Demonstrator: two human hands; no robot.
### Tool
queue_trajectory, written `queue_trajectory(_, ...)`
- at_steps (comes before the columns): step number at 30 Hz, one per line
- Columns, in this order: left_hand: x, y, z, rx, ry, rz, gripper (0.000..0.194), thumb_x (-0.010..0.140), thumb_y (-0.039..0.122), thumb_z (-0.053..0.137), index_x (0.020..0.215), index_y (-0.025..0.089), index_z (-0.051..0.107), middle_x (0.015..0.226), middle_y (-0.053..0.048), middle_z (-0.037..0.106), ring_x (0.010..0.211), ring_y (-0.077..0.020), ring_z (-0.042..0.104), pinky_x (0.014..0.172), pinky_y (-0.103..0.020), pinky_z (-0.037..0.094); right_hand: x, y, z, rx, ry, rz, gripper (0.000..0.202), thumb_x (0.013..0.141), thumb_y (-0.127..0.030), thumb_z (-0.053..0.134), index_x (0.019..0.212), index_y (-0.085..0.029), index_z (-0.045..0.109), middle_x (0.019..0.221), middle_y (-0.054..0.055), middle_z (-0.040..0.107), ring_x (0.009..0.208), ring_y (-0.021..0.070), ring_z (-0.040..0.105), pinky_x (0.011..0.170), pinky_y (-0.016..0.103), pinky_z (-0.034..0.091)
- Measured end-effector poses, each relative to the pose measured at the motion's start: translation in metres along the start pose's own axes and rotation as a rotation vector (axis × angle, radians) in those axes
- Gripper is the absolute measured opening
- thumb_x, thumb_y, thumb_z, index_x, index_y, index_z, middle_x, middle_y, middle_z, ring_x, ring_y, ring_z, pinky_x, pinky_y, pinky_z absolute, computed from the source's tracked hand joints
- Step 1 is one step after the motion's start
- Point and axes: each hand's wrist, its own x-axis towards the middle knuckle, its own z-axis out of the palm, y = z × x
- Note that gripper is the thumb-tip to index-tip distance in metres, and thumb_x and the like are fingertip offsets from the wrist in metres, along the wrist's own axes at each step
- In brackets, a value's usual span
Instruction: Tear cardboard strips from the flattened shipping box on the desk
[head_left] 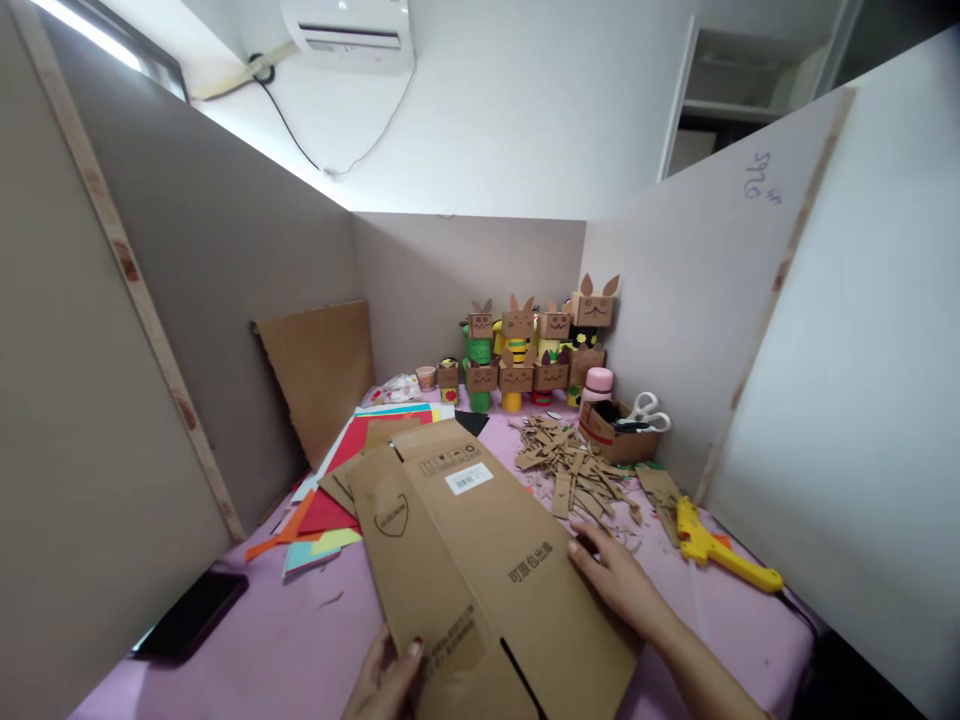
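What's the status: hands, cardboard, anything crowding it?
Left hand grips near edge of flattened brown cardboard box. Right hand flat on its right edge. Box overlaps coloured paper sheets; cardboard scraps and yellow glue gun lie right.

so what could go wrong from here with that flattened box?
1. The flattened cardboard box is wide; swinging it could sweep the cardboard scraps or the glue gun off the pink table.
2. The left hand pinches only the near edge and the right hand rests flat, so the sheet may slip.
3. The phone lies near the table's left edge and could be knocked off.
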Motion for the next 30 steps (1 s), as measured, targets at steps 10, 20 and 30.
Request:
queue_trajectory(10,-0.046,0.07,0.063,0.073,0.151,0.132,0.079,0.074,0.032,0.072,0.14,0.037,0.03,0.119,-0.002,0.068,0.107,-0.0232,0.064,0.072,-0.023,0.056,-0.031,-0.011,0.017,0.693,-0.125,0.211,0.055,0.071,-0.056,0.064,0.11,-0.018,0.056,0.114,0.012,0.066,0.109,0.0307,0.058,0.086,0.041,0.048)
queue_trajectory(20,-0.059,0.127,0.082,0.121,0.094,0.123,0.094,0.064,0.031,0.08,0.142,0.037,0.027,0.127,-0.003,0.063,0.1,-0.0272,0.067,0.077,-0.032,0.058,-0.046,-0.019,0.078,0.976,-0.326,0.162,0.052,0.071,-0.057,0.07,0.107,-0.02,0.059,0.109,0.009,0.069,0.11,0.0249,0.059,0.096,0.038,0.042)
queue_trajectory(30,-0.025,0.137,0.034,0.246,0.234,0.099,0.096,0.055,0.041,0.079,0.139,0.023,0.037,0.118,-0.008,0.068,0.103,-0.0314,0.064,0.062,-0.029,0.059,-0.039,-0.013,0.09,0.819,-0.397,0.089,0.057,0.068,-0.063,0.068,0.098,-0.016,0.054,0.099,0.014,0.07,0.096,0.0262,0.064,0.089,0.039,0.045)
